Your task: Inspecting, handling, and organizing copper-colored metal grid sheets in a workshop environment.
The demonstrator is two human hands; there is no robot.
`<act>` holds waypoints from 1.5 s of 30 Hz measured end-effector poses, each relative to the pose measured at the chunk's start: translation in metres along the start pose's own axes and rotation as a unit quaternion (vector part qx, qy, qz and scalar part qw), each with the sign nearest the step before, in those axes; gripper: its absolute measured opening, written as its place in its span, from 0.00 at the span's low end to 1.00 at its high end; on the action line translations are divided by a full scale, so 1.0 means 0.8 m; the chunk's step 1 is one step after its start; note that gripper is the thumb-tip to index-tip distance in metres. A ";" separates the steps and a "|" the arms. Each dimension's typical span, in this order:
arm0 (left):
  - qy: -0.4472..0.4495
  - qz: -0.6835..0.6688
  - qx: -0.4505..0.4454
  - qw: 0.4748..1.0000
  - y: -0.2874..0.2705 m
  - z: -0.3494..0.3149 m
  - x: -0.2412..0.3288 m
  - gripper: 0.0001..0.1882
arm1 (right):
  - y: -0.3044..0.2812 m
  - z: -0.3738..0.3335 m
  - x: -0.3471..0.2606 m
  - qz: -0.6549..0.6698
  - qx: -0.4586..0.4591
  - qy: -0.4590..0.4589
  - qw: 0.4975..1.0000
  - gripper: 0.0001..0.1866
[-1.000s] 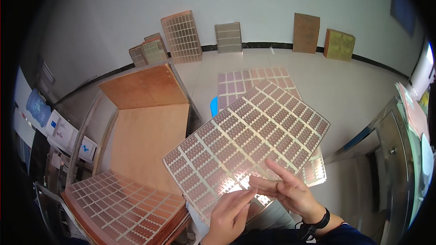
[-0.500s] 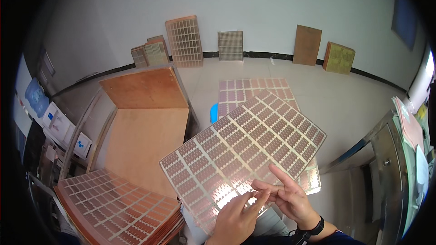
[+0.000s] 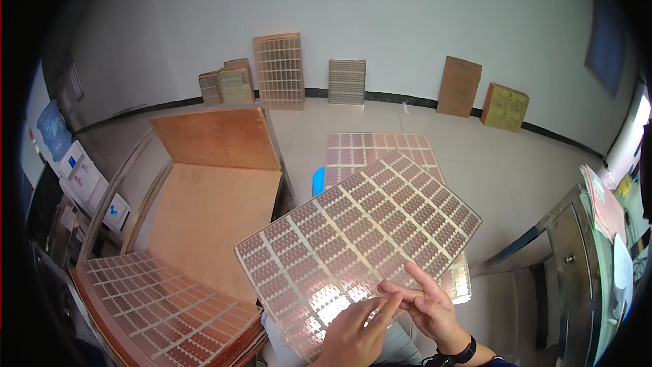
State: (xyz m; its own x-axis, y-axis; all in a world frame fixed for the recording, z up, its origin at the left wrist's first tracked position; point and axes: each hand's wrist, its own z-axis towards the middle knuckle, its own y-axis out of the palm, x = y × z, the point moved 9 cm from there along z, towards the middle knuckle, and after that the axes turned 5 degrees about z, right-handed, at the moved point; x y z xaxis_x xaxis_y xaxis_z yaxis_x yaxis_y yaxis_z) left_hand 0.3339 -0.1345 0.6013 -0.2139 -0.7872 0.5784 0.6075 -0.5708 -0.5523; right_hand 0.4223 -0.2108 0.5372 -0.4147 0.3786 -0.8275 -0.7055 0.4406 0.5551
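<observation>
A large thin copper-coloured sheet (image 3: 367,211), printed with a grid of small repeated patterns, lies tilted in front of me, its near part under my hands. My left hand (image 3: 354,333) is over its near edge, fingers stretched toward my right hand and touching its fingers. My right hand (image 3: 435,309), with a dark band at the wrist, has one finger pointing up and another reaching left; its other fingers are partly bent. Nothing held shows in either hand, though the spot where the fingers meet is partly hidden. Beneath lies another patterned sheet (image 3: 407,143).
A wooden rack (image 3: 210,217) with a raised back board (image 3: 217,137) stands at left, a stack of patterned sheets (image 3: 163,306) on its near end. Panels (image 3: 280,71) lean along the far wall. A metal cabinet (image 3: 574,245) with papers stands right; a blue object (image 3: 318,181) shows behind the sheets.
The view has tilted slightly, so the wall, panels and sheets sit a little lower in the picture. My hands keep nearly the same pose, fingers still touching.
</observation>
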 end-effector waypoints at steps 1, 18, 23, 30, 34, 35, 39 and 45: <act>0.003 -0.001 -0.004 1.000 0.000 0.001 0.002 0.23 | -0.001 0.000 0.000 0.000 -0.001 0.001 1.000 0.30; -0.029 -0.023 -0.005 0.999 0.013 -0.022 -0.021 0.19 | -0.009 0.001 -0.003 -0.002 0.015 -0.032 0.999 0.30; -0.075 0.001 -0.015 0.997 0.011 -0.033 -0.041 0.15 | -0.012 0.003 -0.005 0.022 -0.020 -0.046 0.999 0.29; -0.113 -0.025 -0.012 0.993 0.008 -0.036 -0.053 0.12 | -0.015 0.006 -0.010 -0.007 -0.019 -0.078 0.997 0.28; -0.116 -0.027 -0.017 0.993 0.009 -0.036 -0.056 0.12 | -0.019 0.006 -0.009 -0.003 -0.005 -0.075 0.997 0.28; -0.115 -0.026 -0.018 0.993 0.009 -0.036 -0.056 0.12 | -0.020 0.006 -0.009 -0.008 -0.005 -0.075 0.997 0.29; -0.124 -0.025 -0.026 0.992 0.013 -0.040 -0.061 0.12 | -0.022 0.005 -0.006 -0.016 -0.001 -0.067 0.998 0.29; -0.146 -0.049 -0.038 0.987 0.015 -0.045 -0.070 0.12 | -0.025 0.005 -0.007 -0.050 0.011 -0.082 0.995 0.29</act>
State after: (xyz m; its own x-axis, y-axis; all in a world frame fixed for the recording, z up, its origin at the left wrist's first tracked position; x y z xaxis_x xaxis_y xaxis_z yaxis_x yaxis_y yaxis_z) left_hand 0.3256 -0.1059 0.5404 -0.0311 -0.6332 0.7734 0.5327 -0.6652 -0.5232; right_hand 0.4411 -0.2187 0.5310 -0.2424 0.4599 -0.8543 -0.7253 0.4989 0.4744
